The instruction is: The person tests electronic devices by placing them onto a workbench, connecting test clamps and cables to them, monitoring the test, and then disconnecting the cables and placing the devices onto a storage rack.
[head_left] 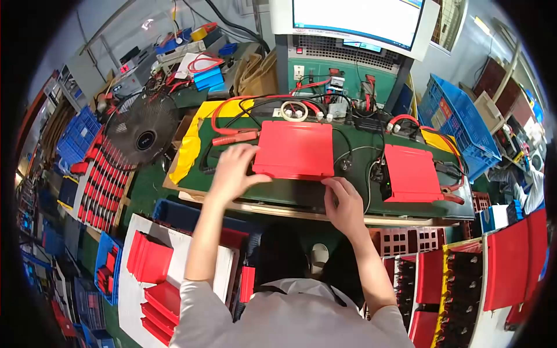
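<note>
A flat red metal case (295, 149) lies on the green bench mat in front of me. My left hand (231, 174) is at its left side, fingers and thumb spread wide, the fingertips close to the left edge and the thumb by the front left corner. At the front right corner is my right hand (346, 203), its fingertips at the corner and its thumb apart below them. Whether either hand presses on the case is hard to make out. A red-handled clamp (235, 138) with a cable rests just left of the case.
A second red case (413, 174) with cables sits to the right on the bench. Behind stand a monitor (357, 20) and a green test panel (316, 71). A black fan (144, 129) is at the left. Red panels (149, 258) lie lower left; a blue crate (455, 124) stands right.
</note>
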### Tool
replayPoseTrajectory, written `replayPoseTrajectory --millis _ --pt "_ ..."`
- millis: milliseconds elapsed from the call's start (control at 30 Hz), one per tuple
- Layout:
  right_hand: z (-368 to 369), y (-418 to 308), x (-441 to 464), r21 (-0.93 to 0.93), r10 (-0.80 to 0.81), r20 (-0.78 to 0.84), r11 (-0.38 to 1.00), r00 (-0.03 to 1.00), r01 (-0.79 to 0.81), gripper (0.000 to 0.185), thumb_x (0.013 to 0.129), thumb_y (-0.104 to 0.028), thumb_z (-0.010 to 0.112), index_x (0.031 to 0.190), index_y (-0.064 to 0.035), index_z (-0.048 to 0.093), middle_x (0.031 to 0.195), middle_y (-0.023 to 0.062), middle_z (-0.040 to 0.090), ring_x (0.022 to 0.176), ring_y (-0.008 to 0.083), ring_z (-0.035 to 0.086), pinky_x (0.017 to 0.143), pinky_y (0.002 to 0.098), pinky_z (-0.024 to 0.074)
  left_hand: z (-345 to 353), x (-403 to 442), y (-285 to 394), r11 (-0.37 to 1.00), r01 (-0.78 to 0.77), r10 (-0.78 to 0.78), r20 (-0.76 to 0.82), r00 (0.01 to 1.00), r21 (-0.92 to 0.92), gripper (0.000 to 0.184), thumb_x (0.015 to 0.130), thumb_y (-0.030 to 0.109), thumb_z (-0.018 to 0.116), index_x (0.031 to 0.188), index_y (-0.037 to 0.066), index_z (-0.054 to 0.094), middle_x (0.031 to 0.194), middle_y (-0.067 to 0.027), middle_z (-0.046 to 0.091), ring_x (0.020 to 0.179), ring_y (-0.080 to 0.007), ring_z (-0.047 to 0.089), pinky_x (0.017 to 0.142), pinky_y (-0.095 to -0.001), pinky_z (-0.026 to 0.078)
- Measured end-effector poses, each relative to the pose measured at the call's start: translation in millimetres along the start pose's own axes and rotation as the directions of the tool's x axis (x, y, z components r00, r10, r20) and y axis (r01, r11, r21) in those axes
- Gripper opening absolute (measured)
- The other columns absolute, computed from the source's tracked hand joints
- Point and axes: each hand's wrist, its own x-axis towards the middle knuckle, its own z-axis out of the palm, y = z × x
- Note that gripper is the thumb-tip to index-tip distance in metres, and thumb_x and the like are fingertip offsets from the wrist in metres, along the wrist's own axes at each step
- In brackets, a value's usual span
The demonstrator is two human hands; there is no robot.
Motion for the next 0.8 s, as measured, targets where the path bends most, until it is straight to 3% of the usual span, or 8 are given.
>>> replayPoseTrajectory --millis 33,67,167,333,467,567,700,800 --pt "-0.8 -0.7 -3.0 0.034 0.046 0.055 0.998 0.997 -0.048 0.022 0.087 0.003 0.069 0.109 -0.0038 0.069 0.098 0.0128 0.070 0.085 0.0347 0.069 0.074 0.0425 0.0561 -5.3 -3.6 -20.8 0.999 0.023 -0.025 0.046 0.999 0.032 0.078 0.076 0.053 0.087 0.134 0.006 0.065 0.134 -0.0162 0.063 0.129 -0.0367 0.057 0.109 -0.0481 0.044" --pt "0.2 -0.3 -2.3 0.056 0.037 0.075 0.998 0.997 -0.042 0.023 0.089 0.002 0.069 0.111 -0.0036 0.071 0.099 0.0103 0.073 0.071 0.0327 0.070 0.065 0.0414 0.0563 -7.8 -8.7 -41.2 0.997 0.053 -0.057 0.095 0.994 0.053 0.081 0.075 0.055 0.087 0.136 0.006 0.064 0.134 -0.0164 0.063 0.129 -0.0377 0.056 0.111 -0.0477 0.043" --pt "4.6 5.0 -1.8 0.042 -0.023 0.190 0.999 0.982 0.015 0.021 0.091 -0.004 0.067 0.111 -0.0082 0.072 0.101 0.0100 0.075 0.080 0.0359 0.072 0.066 0.0436 0.0584 -9.8 -17.2 -81.2 0.991 0.070 -0.092 0.191 0.977 0.117 0.072 0.079 0.050 0.087 0.134 0.008 0.065 0.129 -0.0144 0.065 0.127 -0.0359 0.059 0.110 -0.0469 0.045" --pt "7.4 22.6 -2.7 -0.100 0.065 0.248 0.994 0.967 -0.042 0.020 0.091 -0.009 0.066 0.109 -0.0093 0.075 0.100 0.0103 0.077 0.077 0.0362 0.073 0.065 0.0452 0.0594 8.3 -22.3 -97.3 0.984 0.034 -0.043 0.049 0.998 0.176 0.049 0.075 0.025 0.084 0.119 0.011 0.069 0.113 -0.0084 0.068 0.115 -0.0308 0.065 0.097 -0.0443 0.052" --pt "3.2 17.5 -4.5 -0.167 0.128 0.253 0.982 0.959 -0.087 0.020 0.092 -0.009 0.067 0.110 -0.0106 0.075 0.103 0.0104 0.078 0.082 0.0347 0.074 0.069 0.0427 0.0599 19.2 -22.0 -100.9 0.976 0.005 0.002 -0.035 0.999 0.217 0.036 0.069 0.020 0.081 0.103 0.011 0.072 0.096 -0.0082 0.070 0.099 -0.0306 0.070 0.084 -0.0447 0.057" --pt "3.2 21.3 -9.0 -0.207 0.152 0.202 0.972 0.968 -0.109 0.019 0.093 -0.010 0.067 0.110 -0.0109 0.075 0.103 0.0103 0.078 0.083 0.0351 0.074 0.070 0.0433 0.0599 20.2 -27.9 -114.6 0.973 0.012 -0.003 -0.041 0.999 0.232 0.035 0.070 0.023 0.082 0.101 0.010 0.072 0.094 -0.0093 0.070 0.094 -0.0319 0.071 0.080 -0.0450 0.058" --pt "-1.9 24.8 -9.1 -0.272 0.197 0.145 0.950 0.970 -0.152 0.019 0.094 -0.013 0.065 0.110 -0.0117 0.075 0.101 0.0108 0.078 0.079 0.0369 0.074 0.068 0.0462 0.0595 8.8 -36.2 -129.2 0.972 0.089 -0.082 -0.040 0.996 0.216 0.046 0.073 0.029 0.086 0.110 0.008 0.068 0.105 -0.0125 0.071 0.102 -0.0340 0.070 0.088 -0.0466 0.057" --pt "-2.7 30.2 -5.3 -0.344 0.243 0.100 0.918 0.965 -0.195 0.018 0.095 -0.013 0.065 0.110 -0.0095 0.074 0.102 0.0126 0.078 0.080 0.0386 0.074 0.068 0.0476 0.0593 1.3 -35.6 -127.5 0.967 0.194 -0.206 0.060 0.977 0.164 0.072 0.076 0.042 0.090 0.131 0.006 0.061 0.120 -0.0172 0.069 0.114 -0.0390 0.067 0.098 -0.0488 0.054"
